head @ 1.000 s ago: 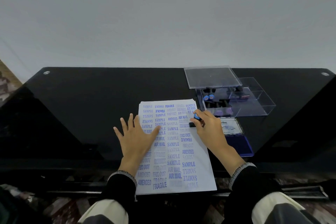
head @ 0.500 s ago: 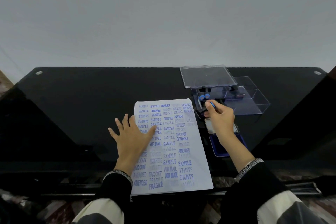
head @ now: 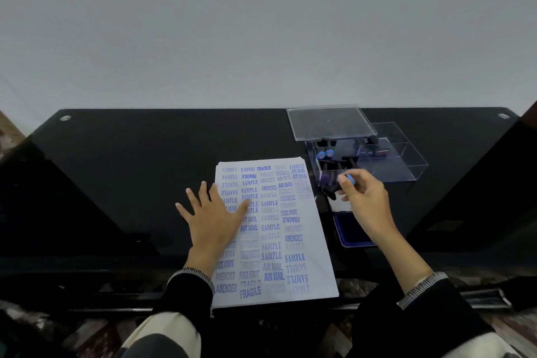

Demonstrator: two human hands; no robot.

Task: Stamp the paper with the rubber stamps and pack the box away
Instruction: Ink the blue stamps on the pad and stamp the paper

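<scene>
My left hand (head: 213,219) lies flat on the left part of the paper (head: 276,229), fingers spread and straight, thumb stretched toward the middle of the sheet, with the outer fingers reaching past the left edge onto the black glass table (head: 130,168). The paper sits near the front edge of the table, covered in blue stamped words such as SAMPLE, FRAGILE, AIR MAIL, AMENDED and FAX OUT. My right hand (head: 367,200) is just right of the sheet's far right corner, thumb and forefinger pinching a rubber stamp (head: 348,179) by its blue knob; the black lower part of the stamp hangs down toward me below my fingers. That hand is over the near left corner of the clear plastic box (head: 374,160), where more stamps with blue knobs and black stems lie in the left compartment. The box's clear lid (head: 329,122) rests on the far left corner of the box, tilted. Near my right wrist, just right of the paper, the open blue ink pad (head: 345,229) lies on the table, partly hidden by my forearm.
</scene>
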